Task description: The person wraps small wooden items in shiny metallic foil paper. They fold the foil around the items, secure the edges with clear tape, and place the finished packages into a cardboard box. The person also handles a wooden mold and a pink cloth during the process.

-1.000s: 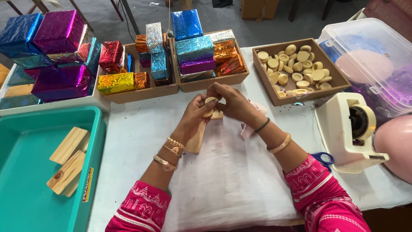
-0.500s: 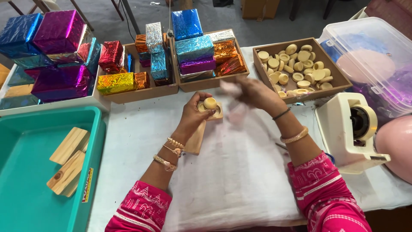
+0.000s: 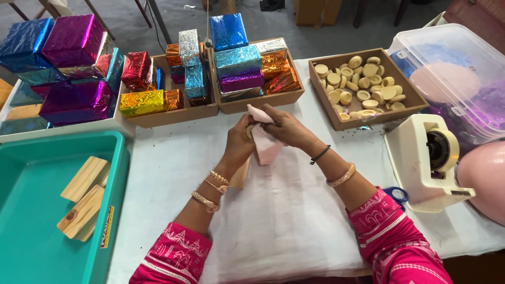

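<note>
Head view, looking down on a white-covered table (image 3: 173,158).

Left hand (image 3: 239,144) closed around a wooden block (image 3: 241,178), held upright just above the table; a small round wooden disc (image 3: 248,131) partly showing at the block's top, between the fingers. Right hand (image 3: 281,126) pinched shut on a pale pink cloth (image 3: 265,144), pressed against the disc and block. Both hands together, touching, at table centre. Bangles on both wrists, pink patterned sleeves below.

White cloth sheet (image 3: 284,221) spread beneath the hands, reaching the near edge.

Left: teal plastic tub (image 3: 31,158) holding three plain wooden blocks (image 3: 84,202), stacked loosely; a narrow yellow and red label (image 3: 107,227) on the tub's right wall, print too small to tell.

Far left: white tray (image 3: 113,122) with large foil-wrapped boxes, blue (image 3: 23,44) and magenta (image 3: 73,39) on top, purple (image 3: 73,100) below.

Behind the hands: two shallow wooden trays side by side. Left tray (image 3: 173,113) with small foil packages: red (image 3: 137,68), gold (image 3: 141,101), silver (image 3: 188,46), orange. Right tray (image 3: 263,102) with stacked rectangular packages: blue (image 3: 228,30) on top, teal (image 3: 238,59), purple (image 3: 242,81), copper-orange (image 3: 276,66).

Right of those: wooden tray (image 3: 329,113) full of round pale wooden discs.

Far right: clear lidded plastic bin (image 3: 452,68), pink and purple contents blurred through it. Cream tape dispenser (image 3: 421,163) near the right forearm, roll mounted. Blue scissor handle (image 3: 395,193) just beside its base. Pink rounded object (image 3: 484,176) at the frame edge, kind unclear.
</note>
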